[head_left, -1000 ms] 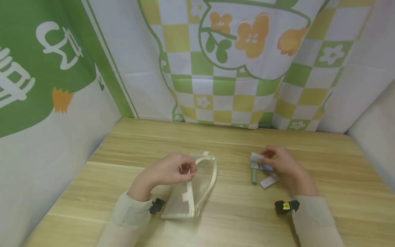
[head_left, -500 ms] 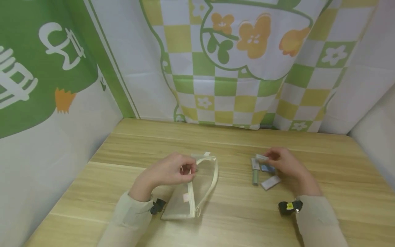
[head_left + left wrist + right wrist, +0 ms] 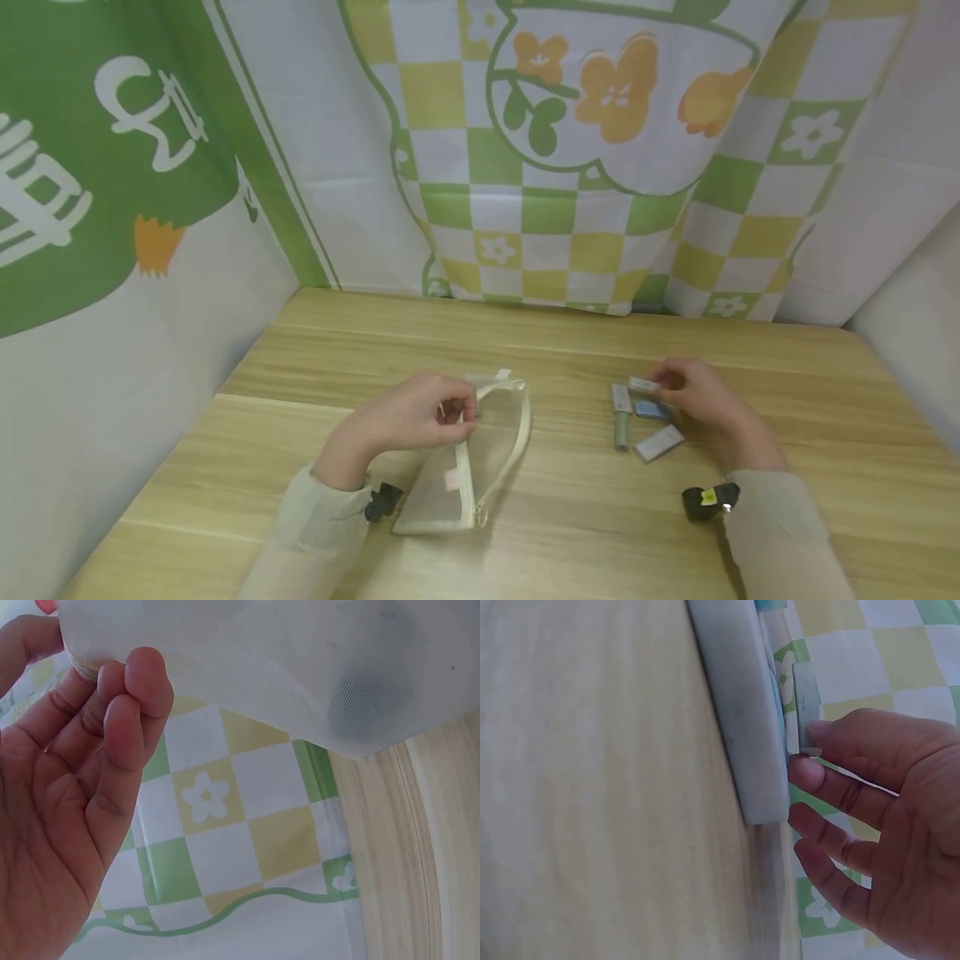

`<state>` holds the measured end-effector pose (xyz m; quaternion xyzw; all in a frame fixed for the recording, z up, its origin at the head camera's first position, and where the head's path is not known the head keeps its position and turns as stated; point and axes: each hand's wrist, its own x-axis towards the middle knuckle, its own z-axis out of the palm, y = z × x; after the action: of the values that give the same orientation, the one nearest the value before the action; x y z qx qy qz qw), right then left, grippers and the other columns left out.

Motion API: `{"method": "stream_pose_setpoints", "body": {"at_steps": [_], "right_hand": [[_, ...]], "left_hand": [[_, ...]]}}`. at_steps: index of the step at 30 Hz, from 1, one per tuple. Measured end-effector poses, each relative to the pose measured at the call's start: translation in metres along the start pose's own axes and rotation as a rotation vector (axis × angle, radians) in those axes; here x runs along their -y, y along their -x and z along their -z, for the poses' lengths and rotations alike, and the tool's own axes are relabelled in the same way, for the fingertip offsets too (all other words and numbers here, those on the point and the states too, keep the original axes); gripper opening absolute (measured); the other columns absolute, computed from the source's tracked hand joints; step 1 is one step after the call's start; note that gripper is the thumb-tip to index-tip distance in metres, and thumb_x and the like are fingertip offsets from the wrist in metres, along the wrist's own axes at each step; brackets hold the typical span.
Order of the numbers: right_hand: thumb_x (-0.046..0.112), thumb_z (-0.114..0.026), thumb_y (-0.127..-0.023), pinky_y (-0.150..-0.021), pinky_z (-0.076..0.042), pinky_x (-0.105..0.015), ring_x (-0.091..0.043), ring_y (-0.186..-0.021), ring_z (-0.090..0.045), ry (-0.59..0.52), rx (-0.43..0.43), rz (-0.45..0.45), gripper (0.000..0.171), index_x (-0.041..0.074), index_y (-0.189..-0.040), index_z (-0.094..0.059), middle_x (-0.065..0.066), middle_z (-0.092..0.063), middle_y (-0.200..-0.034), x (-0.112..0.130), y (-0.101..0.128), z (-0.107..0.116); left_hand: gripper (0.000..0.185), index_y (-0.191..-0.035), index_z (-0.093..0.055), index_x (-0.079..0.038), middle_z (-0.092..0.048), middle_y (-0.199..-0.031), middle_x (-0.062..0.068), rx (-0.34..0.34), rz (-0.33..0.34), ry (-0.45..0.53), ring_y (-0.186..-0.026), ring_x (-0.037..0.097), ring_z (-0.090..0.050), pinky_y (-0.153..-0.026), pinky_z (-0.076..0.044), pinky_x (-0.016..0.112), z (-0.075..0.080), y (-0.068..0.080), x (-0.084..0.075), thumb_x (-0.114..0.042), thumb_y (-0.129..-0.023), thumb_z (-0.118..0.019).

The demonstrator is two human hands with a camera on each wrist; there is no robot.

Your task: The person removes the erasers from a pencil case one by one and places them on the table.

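Note:
My left hand [image 3: 420, 410] pinches the edge of a cream, see-through mesh zipper pouch [image 3: 431, 500], whose zipped mouth gapes toward the right. In the left wrist view a dark round shape shows blurred through the mesh [image 3: 225, 645]. Over on the right, my right hand [image 3: 693, 392] holds a small pale block [image 3: 642, 385] between thumb and index finger, the other fingers loosely bent. Close to it lie a blue block [image 3: 652, 410], a grey-white block [image 3: 620, 398] with a green one [image 3: 621, 432] in line, and a white block [image 3: 659, 443].
The wooden table [image 3: 570, 492] reaches back to a checked, flowered curtain [image 3: 570, 225]. A green and white cloth [image 3: 150, 275] hangs on the left, and a pale wall [image 3: 911, 275] closes the right side. Black wrist cameras sit at both cuffs.
My right hand has shifted slightly right with the pale block, off the grey-white block that it overlapped. My left hand keeps its hold on the pouch.

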<state>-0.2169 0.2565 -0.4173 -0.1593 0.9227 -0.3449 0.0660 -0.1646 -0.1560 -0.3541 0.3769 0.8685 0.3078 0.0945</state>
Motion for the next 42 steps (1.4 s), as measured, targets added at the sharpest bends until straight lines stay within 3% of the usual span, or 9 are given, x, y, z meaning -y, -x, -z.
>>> {"method": "stream_pose_setpoints", "body": {"at_steps": [6,23,39,42], "right_hand": [[0.002,-0.06,-0.09,-0.075,-0.046,-0.031,-0.019,-0.085,-0.056,-0.009,0.034,-0.051,0.02,-0.005,-0.109,-0.066,-0.013,-0.066,-0.092,-0.002,-0.002,0.001],[0.004,-0.062,-0.09,-0.073,-0.047,-0.03,-0.019,-0.085,-0.057,0.034,0.062,-0.023,0.02,-0.006,-0.107,-0.065,-0.013,-0.066,-0.092,-0.005,0.001,-0.001],[0.003,-0.063,-0.09,-0.074,-0.049,-0.033,-0.023,-0.086,-0.06,0.089,-0.015,0.014,0.018,-0.005,-0.105,-0.067,-0.014,-0.067,-0.094,0.006,0.003,0.003],[0.003,-0.062,-0.091,-0.079,-0.051,-0.041,-0.029,-0.091,-0.061,0.105,-0.061,0.033,0.021,-0.006,-0.11,-0.066,-0.018,-0.068,-0.099,0.014,0.004,0.006]], "left_hand": [[0.005,-0.083,-0.064,-0.015,-0.059,-0.074,-0.008,-0.005,0.002,-0.001,-0.065,0.003,-0.051,-0.06,-0.047,0.021,0.002,0.0,0.0,-0.01,-0.084,-0.064],[0.01,-0.081,-0.061,-0.019,-0.056,-0.071,-0.009,0.007,-0.006,-0.002,-0.064,0.003,-0.049,-0.057,-0.044,0.019,0.0,0.001,0.002,-0.01,-0.084,-0.064],[0.007,-0.083,-0.063,-0.018,-0.057,-0.072,-0.009,0.018,-0.01,0.039,-0.066,0.003,-0.052,-0.061,-0.048,0.021,0.001,0.002,0.003,-0.012,-0.083,-0.066],[0.005,-0.084,-0.064,-0.017,-0.058,-0.073,-0.009,0.022,-0.006,0.048,-0.067,0.003,-0.053,-0.062,-0.048,0.021,0.002,0.002,0.003,-0.013,-0.082,-0.067]]}}
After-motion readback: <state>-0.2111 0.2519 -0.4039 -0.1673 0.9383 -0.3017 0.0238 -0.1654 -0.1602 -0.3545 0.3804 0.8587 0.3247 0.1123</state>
